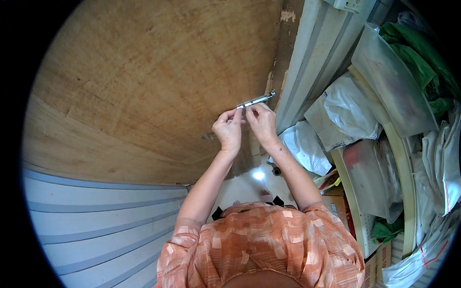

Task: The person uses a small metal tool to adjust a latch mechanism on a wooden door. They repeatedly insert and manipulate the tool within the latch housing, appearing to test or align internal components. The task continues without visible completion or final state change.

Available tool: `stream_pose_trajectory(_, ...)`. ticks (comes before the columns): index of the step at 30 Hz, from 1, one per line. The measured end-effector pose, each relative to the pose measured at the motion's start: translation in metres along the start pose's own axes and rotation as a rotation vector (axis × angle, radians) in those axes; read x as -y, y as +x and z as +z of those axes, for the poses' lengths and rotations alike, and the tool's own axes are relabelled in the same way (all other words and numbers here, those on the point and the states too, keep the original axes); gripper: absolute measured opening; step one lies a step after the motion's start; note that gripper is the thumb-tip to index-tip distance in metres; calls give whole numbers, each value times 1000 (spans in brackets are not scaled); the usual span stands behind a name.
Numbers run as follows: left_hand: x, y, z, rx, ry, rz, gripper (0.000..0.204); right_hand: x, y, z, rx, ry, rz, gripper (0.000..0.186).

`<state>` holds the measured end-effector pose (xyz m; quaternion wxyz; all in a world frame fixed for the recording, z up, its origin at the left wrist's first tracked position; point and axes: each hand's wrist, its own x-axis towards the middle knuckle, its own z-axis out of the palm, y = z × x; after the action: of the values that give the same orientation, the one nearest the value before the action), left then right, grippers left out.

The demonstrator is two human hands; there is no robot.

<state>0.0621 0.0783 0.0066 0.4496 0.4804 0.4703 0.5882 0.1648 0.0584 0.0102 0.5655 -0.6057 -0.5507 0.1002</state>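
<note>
Left hand (228, 129) and right hand (262, 126) are pinching a slim, silver metal, bar-shaped fitting (254, 101) before a broad brown wooden panel (163, 67), near its right edge; keeping it steady probably calls for even pressure.

shirt (288, 235) cut off by lower edge; white fixture (346, 4) by upper; metal latch (256, 100) details too small

ribbed whitish panels (105, 225) line the lower left; at right, cream shelf edges (402, 165), a white plastic bag (353, 108), green sheeting (414, 61).
</note>
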Motion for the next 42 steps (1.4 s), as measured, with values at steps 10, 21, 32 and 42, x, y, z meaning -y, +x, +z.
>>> stream_pose_trajectory(10, 1, 2, 0, -19, 29, -28, 12, -3, 0, 6, -22, -56, -86, 12)
stream_pose_trajectory(21, -2, 2, 2, -27, 64, 20, 13, -2, 0, 6, -45, -42, -94, 12)
stream_pose_trajectory(32, 0, 3, 0, -9, 64, -16, 12, -1, 1, 6, -32, 0, -68, 11)
stream_pose_trajectory(42, 2, 2, 1, -21, 39, -2, 14, -3, 2, 3, -14, 54, -20, 12)
